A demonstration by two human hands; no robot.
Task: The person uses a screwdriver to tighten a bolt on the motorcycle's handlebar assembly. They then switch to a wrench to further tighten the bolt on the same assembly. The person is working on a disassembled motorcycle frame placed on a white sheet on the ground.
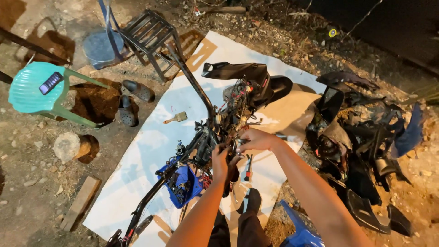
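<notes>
A stripped motorbike front (pixel 238 98) with bare wiring, black handlebar (pixel 192 82) and black headlight cover stands over a white sheet (pixel 151 137). My left hand (pixel 222 158) grips a part in the tangle of wires below the steering column. My right hand (pixel 257 139) pinches a small piece of the same wire bundle just to its right. Both hands sit close together and touch the wiring. What exactly lies in the fingers is hidden. A screwdriver (pixel 248 168) with a red and black handle lies on the sheet right below the hands.
Blue box of parts (pixel 183 185) at the bike's left. Paintbrush (pixel 176 118) on the sheet. Pile of black body panels (pixel 361 151) on the right. Green plastic chair (pixel 41 89) with a phone, black stool (pixel 148 34), sandals (pixel 132 100), a stone and a wood block on the dirt.
</notes>
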